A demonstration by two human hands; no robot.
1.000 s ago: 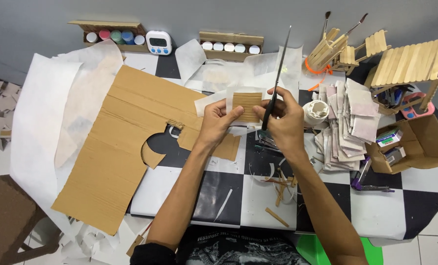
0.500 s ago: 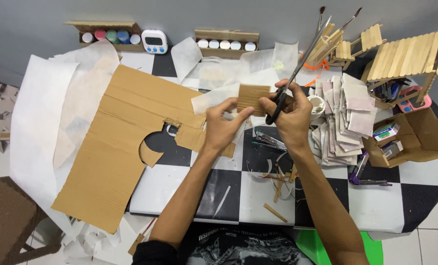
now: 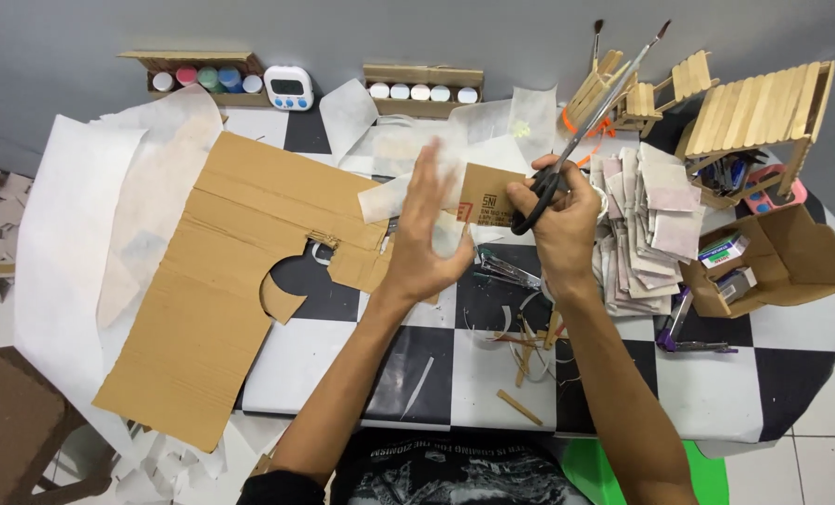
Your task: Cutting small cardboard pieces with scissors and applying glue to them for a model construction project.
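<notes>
Above the black-and-white checkered table (image 3: 791, 393), the right hand (image 3: 567, 220) grips a pair of black-handled scissors (image 3: 576, 140), its fingers curled tight through and around the loops, with the long blades pointing up and to the right, away from the person. Just left of that fist, and touching or nearly touching its fingertips, a small rectangular cardboard piece (image 3: 487, 194) hangs in the air; whether the right fingers pinch its edge cannot be told. The left hand (image 3: 427, 234) is raised flat and open beside it, fingers spread apart and blurred, holding nothing, its fingertips close to the left edge of the cardboard piece but apparently not on it. Below the left hand lies a large cardboard sheet (image 3: 221, 281) with a round notch cut from its right edge, resting on white paper sheets (image 3: 62, 243). To the right of the scissors hand is a stack of cut paper squares (image 3: 656, 215), and beyond it an open cardboard box (image 3: 782, 266) and craft-stick models (image 3: 763, 108). Along the wall stand paint pots (image 3: 197, 77) and a small digital timer (image 3: 288, 87).
</notes>
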